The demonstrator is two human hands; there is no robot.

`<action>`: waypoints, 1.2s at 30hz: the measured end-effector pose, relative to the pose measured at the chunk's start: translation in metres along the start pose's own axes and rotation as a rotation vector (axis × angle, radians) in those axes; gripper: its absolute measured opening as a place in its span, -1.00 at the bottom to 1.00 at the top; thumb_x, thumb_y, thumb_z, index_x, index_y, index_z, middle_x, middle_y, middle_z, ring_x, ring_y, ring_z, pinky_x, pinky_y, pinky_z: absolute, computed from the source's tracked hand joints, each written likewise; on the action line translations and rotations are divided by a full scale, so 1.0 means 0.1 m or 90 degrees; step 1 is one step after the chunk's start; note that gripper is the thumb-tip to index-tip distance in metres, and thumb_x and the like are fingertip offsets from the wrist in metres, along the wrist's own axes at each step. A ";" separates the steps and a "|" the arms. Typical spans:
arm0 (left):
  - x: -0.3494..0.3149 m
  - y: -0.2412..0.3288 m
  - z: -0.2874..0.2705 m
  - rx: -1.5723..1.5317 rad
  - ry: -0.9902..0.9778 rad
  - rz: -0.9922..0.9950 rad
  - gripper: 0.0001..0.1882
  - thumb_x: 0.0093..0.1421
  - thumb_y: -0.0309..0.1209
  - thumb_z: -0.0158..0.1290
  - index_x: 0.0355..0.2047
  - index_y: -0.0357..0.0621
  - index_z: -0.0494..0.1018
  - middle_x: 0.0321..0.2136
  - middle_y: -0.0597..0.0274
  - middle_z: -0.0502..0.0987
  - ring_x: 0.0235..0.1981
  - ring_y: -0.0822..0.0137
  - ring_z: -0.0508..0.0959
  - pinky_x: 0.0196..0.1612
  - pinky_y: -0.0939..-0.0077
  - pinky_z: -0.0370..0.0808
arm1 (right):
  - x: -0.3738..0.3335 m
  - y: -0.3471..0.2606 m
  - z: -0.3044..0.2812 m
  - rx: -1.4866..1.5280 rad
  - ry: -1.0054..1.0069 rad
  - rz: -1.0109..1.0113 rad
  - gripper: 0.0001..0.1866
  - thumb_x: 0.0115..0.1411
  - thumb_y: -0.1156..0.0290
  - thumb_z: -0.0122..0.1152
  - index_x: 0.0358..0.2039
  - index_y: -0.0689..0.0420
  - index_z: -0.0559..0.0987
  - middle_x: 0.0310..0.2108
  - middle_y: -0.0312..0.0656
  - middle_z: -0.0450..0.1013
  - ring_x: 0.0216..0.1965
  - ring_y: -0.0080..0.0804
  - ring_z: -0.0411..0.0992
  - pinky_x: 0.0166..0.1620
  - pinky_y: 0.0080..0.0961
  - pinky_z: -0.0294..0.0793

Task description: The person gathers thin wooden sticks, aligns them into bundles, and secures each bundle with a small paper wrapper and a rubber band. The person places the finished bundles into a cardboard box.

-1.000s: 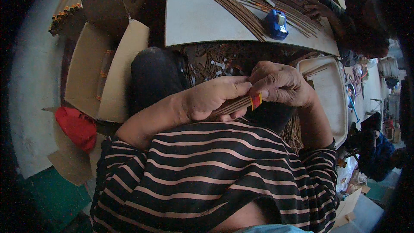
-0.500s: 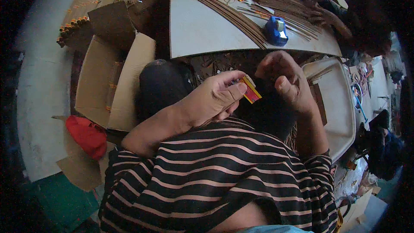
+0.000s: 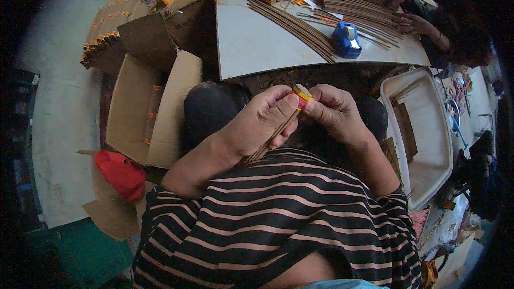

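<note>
My left hand [image 3: 263, 115] is closed around a bundle of thin brown incense sticks [image 3: 261, 153], held tilted above my lap. Near its upper end a yellow and red paper label [image 3: 302, 96] is wrapped round the sticks, whose tips show above it. The thumb and fingers of my right hand [image 3: 333, 111] pinch that label from the right side. Both thumbs press on the paper, close together. The lower part of the bundle passes behind my left hand toward my striped shirt.
Loose sticks [image 3: 292, 28] and a blue tape dispenser [image 3: 346, 41] lie on the white table [image 3: 257, 48] ahead. A co-worker's hand [image 3: 417, 23] rests by more sticks. An open cardboard box [image 3: 176, 112] stands left, a white tub [image 3: 428, 166] right, a red cloth [image 3: 119, 174] lower left.
My right hand has come in from the right and taken hold of the label. The label's loose end, which stuck out before, now lies round the sticks.
</note>
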State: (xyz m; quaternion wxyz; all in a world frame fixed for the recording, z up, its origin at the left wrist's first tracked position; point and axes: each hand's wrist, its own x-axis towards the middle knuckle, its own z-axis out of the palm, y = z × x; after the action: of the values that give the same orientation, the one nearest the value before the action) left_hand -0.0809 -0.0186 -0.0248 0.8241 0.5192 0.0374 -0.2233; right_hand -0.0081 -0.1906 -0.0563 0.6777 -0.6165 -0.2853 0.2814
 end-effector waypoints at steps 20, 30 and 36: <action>0.17 0.00 -0.02 0.072 -0.025 0.076 -0.59 0.21 -0.09 -0.16 -0.21 -0.23 0.28 -0.50 0.18 0.43 -0.57 0.45 0.46 -0.49 0.67 0.44 | 0.03 -0.10 -0.08 -0.086 0.070 -0.178 -0.72 -0.10 0.41 0.32 -0.35 0.20 0.51 -0.40 -0.25 0.35 -0.35 -0.49 0.33 -0.26 -0.61 0.31; 0.18 0.20 0.12 0.339 -0.027 0.071 -0.62 0.24 -0.14 -0.18 -0.27 -0.27 0.36 -0.50 0.34 0.38 -0.45 0.57 0.35 -0.38 0.69 0.33 | -0.01 -0.15 -0.20 -0.247 0.102 -0.272 -0.72 -0.16 0.33 0.37 -0.48 0.19 0.49 -0.51 -0.25 0.33 -0.46 -0.45 0.30 -0.43 -0.60 0.29; 0.35 0.16 0.10 0.129 -0.087 -0.074 -0.61 0.21 -0.07 -0.17 -0.26 -0.18 0.33 -0.55 0.35 0.39 -0.58 0.56 0.37 -0.49 0.72 0.33 | 0.02 -0.06 -0.34 -0.257 0.111 -0.303 -0.69 -0.15 0.28 0.36 -0.48 0.19 0.48 -0.51 -0.25 0.34 -0.46 -0.45 0.30 -0.42 -0.60 0.28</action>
State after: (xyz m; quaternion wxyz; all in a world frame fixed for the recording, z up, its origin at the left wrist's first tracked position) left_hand -0.0445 -0.0328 -0.0171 0.7541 0.5801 -0.0115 -0.3078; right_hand 0.0184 -0.2126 -0.0524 0.6104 -0.6763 -0.4123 -0.0011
